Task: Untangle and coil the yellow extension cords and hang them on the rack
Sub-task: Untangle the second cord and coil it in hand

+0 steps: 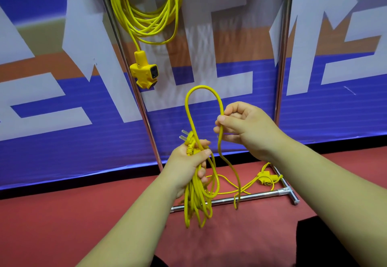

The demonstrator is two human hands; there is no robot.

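Yellow extension cord (196,195) hangs in loops from your left hand (186,162), which grips the bundle beside its plug (187,138); your right hand (246,129) pinches the arching strand (201,87). Its socket end (265,179), probably, lies on the floor (83,204); another coil (146,33) hangs on the rack (144,107).

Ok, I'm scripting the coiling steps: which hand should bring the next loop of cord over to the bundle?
Right hand, probably. It pinches the free cord arching between the hands, while the left hand is full, gripping the coiled bundle and plug.
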